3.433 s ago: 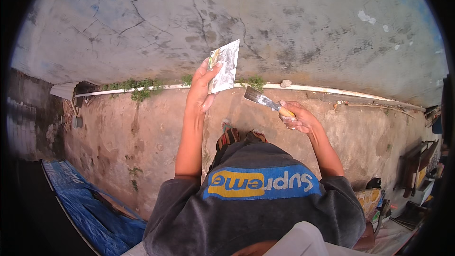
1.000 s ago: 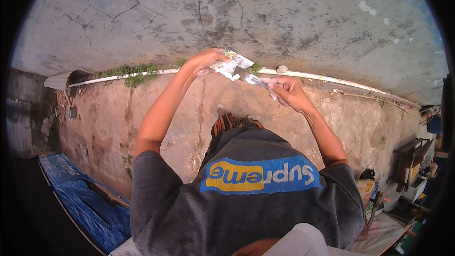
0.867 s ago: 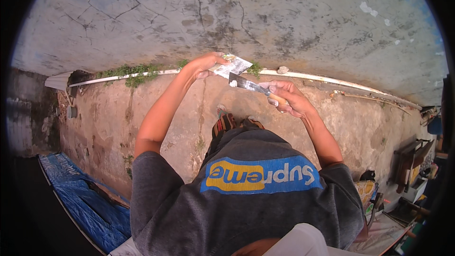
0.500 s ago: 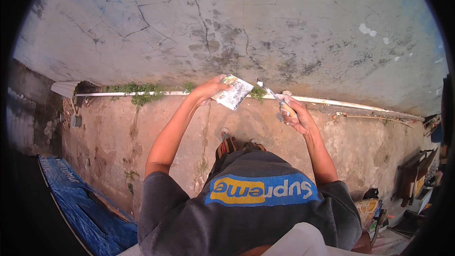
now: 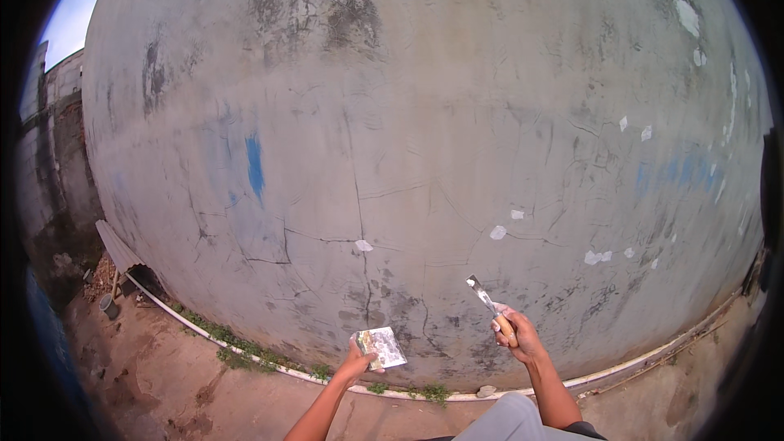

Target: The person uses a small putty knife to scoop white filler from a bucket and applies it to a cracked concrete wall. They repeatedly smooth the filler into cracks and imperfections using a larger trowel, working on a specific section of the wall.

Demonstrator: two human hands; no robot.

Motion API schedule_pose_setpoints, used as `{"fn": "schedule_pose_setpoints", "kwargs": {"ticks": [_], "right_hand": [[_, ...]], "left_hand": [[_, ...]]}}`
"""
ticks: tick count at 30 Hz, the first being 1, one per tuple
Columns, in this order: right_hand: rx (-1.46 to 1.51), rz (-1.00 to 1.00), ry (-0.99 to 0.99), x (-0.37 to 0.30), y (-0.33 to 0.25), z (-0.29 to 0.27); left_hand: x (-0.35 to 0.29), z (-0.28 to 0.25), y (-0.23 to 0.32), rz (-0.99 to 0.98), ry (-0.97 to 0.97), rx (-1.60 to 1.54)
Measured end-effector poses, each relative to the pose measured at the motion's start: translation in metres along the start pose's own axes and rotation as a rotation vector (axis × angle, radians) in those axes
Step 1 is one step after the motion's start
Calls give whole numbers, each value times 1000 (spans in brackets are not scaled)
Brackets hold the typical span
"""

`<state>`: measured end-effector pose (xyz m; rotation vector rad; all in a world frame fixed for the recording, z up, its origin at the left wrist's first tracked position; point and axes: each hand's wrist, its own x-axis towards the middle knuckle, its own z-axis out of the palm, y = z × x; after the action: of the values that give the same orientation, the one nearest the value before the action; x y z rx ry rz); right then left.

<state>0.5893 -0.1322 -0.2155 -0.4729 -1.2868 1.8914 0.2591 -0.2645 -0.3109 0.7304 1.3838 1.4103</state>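
My left hand (image 5: pixel 356 362) grips a flat, square piece of board (image 5: pixel 384 346) by its left edge, thumb on top. White putty is smeared over the board's face. In my right hand (image 5: pixel 521 340) is a putty knife (image 5: pixel 484 297), fingers wrapped round its wooden handle. Its metal blade points up and to the left, with a white dab at the tip. The knife is to the right of the board and apart from it. Beyond both hands rises a grey, cracked wall (image 5: pixel 441 139); whether the blade touches it I cannot tell.
White patches (image 5: pixel 498 233) and blue paint streaks (image 5: pixel 255 165) mark the wall. A white pipe (image 5: pixel 392 394) runs along its foot among green weeds (image 5: pixel 435 393). A bucket (image 5: pixel 108 305) stands far left, near a corrugated sheet (image 5: pixel 119 247).
The view has tilted up, bringing far more wall into sight and putting both hands lower in the picture. The knife now points more steeply upward. Both hands keep their holds.
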Motion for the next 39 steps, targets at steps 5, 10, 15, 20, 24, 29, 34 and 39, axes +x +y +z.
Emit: {"fn": "schedule_pose_setpoints", "kwargs": {"ticks": [5, 10, 15, 20, 24, 29, 34, 39], "right_hand": [[39, -74, -17, 16, -1, 33], [-67, -128, 55, 25, 62, 78], [52, -148, 67, 25, 112, 116], [199, 9, 10, 30, 118, 107], [118, -30, 65, 35, 114, 111], [116, -23, 59, 35, 119, 116], [40, -73, 84, 36, 112, 116], [49, -75, 83, 40, 112, 113]], "left_hand": [[-3, 26, 16, 303, 9, 29], [23, 50, -42, 378, -111, 253], [-14, 91, -26, 107, -82, -246], [-29, 92, -20, 147, -75, -369], [-37, 100, -9, 214, 70, -268], [-22, 102, -27, 385, 155, -237], [-15, 104, -32, 514, 251, -133], [-13, 107, -29, 586, 358, 74]]}}
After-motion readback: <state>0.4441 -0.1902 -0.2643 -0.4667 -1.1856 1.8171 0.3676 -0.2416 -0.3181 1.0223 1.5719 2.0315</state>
